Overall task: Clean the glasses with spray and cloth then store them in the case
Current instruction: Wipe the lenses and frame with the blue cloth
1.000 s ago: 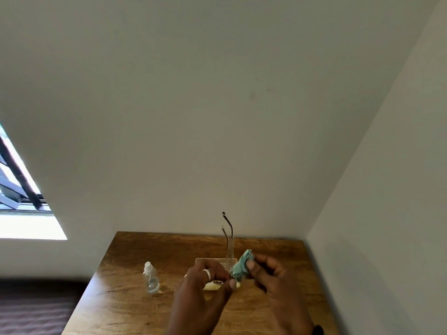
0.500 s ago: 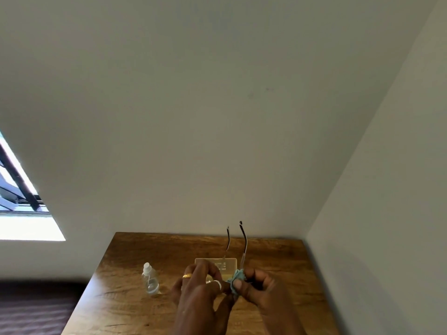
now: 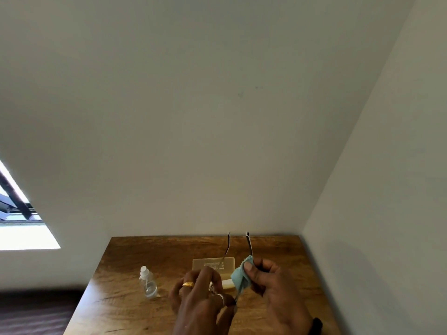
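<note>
I hold the glasses (image 3: 249,245) above the wooden table (image 3: 135,267), their two thin dark temple arms pointing up and away from me. My left hand (image 3: 200,298), with rings on two fingers, grips the frame near one lens. My right hand (image 3: 273,288) pinches a teal cloth (image 3: 240,278) around the other lens. The lenses are mostly hidden by my fingers and the cloth. A translucent case (image 3: 212,264) lies open on the table behind my hands. A small clear spray bottle (image 3: 148,284) stands to the left.
The table sits in a corner, with a plain wall behind it and another wall close on the right. A bright window (image 3: 21,228) is low on the left. A dark band (image 3: 316,326) is on my right wrist.
My hands have spread slightly apart and the cloth has shifted right and up along the lens. The temple arms have tilted a little to the right.
</note>
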A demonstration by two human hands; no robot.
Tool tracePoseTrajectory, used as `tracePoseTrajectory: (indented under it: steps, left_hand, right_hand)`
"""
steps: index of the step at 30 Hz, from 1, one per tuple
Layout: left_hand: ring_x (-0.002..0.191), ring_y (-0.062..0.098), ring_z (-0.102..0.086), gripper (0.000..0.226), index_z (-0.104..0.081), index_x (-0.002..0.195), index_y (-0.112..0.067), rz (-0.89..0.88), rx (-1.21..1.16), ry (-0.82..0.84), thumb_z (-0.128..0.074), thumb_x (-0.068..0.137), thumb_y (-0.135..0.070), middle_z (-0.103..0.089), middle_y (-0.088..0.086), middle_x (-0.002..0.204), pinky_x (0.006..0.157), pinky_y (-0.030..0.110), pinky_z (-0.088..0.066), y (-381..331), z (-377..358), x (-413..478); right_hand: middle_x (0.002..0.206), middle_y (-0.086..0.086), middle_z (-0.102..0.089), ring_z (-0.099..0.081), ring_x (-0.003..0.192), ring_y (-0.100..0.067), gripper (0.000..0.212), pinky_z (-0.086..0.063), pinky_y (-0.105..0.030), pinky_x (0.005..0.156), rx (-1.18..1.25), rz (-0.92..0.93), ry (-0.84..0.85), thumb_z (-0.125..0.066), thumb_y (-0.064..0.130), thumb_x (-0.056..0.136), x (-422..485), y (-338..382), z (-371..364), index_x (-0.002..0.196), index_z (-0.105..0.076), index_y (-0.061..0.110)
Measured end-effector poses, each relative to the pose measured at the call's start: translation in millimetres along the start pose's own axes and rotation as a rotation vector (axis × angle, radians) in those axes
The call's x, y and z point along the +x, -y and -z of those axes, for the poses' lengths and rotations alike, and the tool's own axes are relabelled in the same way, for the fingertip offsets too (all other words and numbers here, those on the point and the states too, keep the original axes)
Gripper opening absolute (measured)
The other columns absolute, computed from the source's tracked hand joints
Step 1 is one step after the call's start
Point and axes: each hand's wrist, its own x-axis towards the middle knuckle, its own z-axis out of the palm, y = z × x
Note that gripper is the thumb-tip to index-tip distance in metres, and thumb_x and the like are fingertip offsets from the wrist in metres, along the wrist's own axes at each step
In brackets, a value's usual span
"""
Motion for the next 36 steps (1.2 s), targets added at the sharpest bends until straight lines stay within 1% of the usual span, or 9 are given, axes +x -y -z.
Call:
tracePoseTrajectory:
  steps: [2, 6, 12, 16, 20, 27, 30, 33, 36]
  left_hand:
    - [0.1, 0.002, -0.04, 0.038, -0.071, 0.062, -0.044, 0.041, 0.029, 0.142, -0.096, 0.034, -0.054, -0.047, -0.021, 0.095, 0.081, 0.032, -0.042, 6.9, -8.4, -3.0]
    - [0.105, 0.009, -0.044, 0.036, -0.071, 0.068, -0.047, -0.018, 0.043, 0.087, -0.089, 0.039, -0.057, -0.041, -0.023, 0.099, 0.078, 0.043, -0.042, 12.5, -10.5, -2.4]
    - [0.106, 0.008, -0.044, 0.023, -0.07, 0.064, -0.046, -0.076, 0.091, 0.008, -0.066, 0.056, -0.067, -0.041, -0.024, 0.099, 0.082, 0.046, -0.041, 16.6, -4.7, -2.8]
    - [0.109, 0.009, -0.043, 0.04, -0.068, 0.06, -0.049, -0.109, 0.174, 0.123, -0.088, 0.03, -0.067, -0.039, -0.024, 0.101, 0.091, 0.034, -0.023, 19.6, -3.0, -3.7]
    - [0.112, 0.009, -0.044, 0.043, -0.069, 0.056, -0.047, -0.146, 0.183, 0.177, -0.089, 0.024, -0.066, -0.04, -0.023, 0.104, 0.093, 0.033, -0.024, 16.5, -0.5, -2.8]
    - [0.112, 0.009, -0.043, 0.04, -0.068, 0.055, -0.045, -0.159, 0.149, 0.234, -0.086, 0.028, -0.068, -0.04, -0.023, 0.104, 0.094, 0.033, -0.025, 14.8, 0.0, -4.5]
    - [0.111, 0.006, -0.043, 0.032, -0.068, 0.06, -0.049, -0.122, 0.093, 0.191, -0.081, 0.04, -0.069, -0.039, -0.025, 0.102, 0.091, 0.033, -0.025, 15.9, 1.8, -4.6]
    - [0.11, -0.001, -0.048, 0.019, -0.066, 0.071, -0.059, -0.014, -0.099, 0.18, -0.062, 0.063, -0.075, -0.049, -0.028, 0.101, 0.086, 0.036, -0.041, 26.4, 2.2, -12.1]
    - [0.112, 0.005, -0.061, 0.039, -0.079, 0.078, -0.043, 0.424, -0.772, 0.265, -0.077, 0.058, -0.077, -0.061, -0.019, 0.103, 0.101, 0.041, -0.051, 32.5, 21.0, -8.5]
  right_hand:
    - [0.086, -0.008, -0.077, -0.068, 0.092, -0.029, 0.008, -0.051, -0.037, 0.08, 0.006, -0.021, -0.001, -0.072, 0.018, 0.074, -0.2, 0.0, -0.2, 0.076, -0.079, 0.019]
    - [0.089, -0.01, -0.076, -0.066, 0.096, -0.031, 0.017, -0.048, -0.044, 0.088, 0.016, -0.047, 0.016, -0.071, 0.025, 0.067, -0.2, 1.3, 0.2, 0.08, -0.079, 0.018]
    - [0.095, -0.014, -0.075, -0.067, 0.099, -0.036, 0.021, -0.048, -0.051, 0.095, 0.019, -0.051, 0.007, -0.072, 0.024, 0.074, 9.0, 2.8, 9.0, 0.089, -0.076, 0.01]
    - [0.094, -0.015, -0.075, -0.066, 0.099, -0.039, 0.025, -0.048, -0.054, 0.096, -0.007, -0.06, 0.001, -0.074, 0.025, 0.071, 10.8, 2.3, 10.3, 0.09, -0.075, 0.009]
    - [0.09, -0.013, -0.075, -0.067, 0.097, -0.037, 0.014, -0.05, -0.052, 0.093, -0.052, -0.044, -0.035, -0.072, 0.021, 0.077, 11.5, -1.2, 9.5, 0.086, -0.075, 0.011]
    - [0.092, -0.01, -0.075, -0.067, 0.097, -0.034, 0.011, -0.051, -0.051, 0.09, -0.007, -0.026, -0.101, -0.071, 0.019, 0.082, 16.3, -3.5, 12.4, 0.091, -0.075, 0.013]
    - [0.088, -0.008, -0.075, -0.066, 0.088, -0.027, 0.01, -0.052, -0.042, 0.076, 0.086, -0.008, -0.107, -0.073, 0.022, 0.076, 20.8, 0.7, 15.6, 0.084, -0.076, 0.016]
    - [0.088, -0.005, -0.072, -0.066, 0.077, -0.017, 0.005, -0.045, -0.031, 0.066, 0.298, 0.007, -0.143, -0.069, 0.02, 0.078, 29.3, 9.1, 25.8, 0.081, -0.072, 0.019]
    - [0.089, -0.005, -0.068, -0.065, 0.077, -0.017, 0.015, -0.044, -0.03, 0.067, 0.392, 0.072, -0.183, -0.065, 0.019, 0.079, 33.6, 19.1, 43.3, 0.093, -0.066, 0.015]
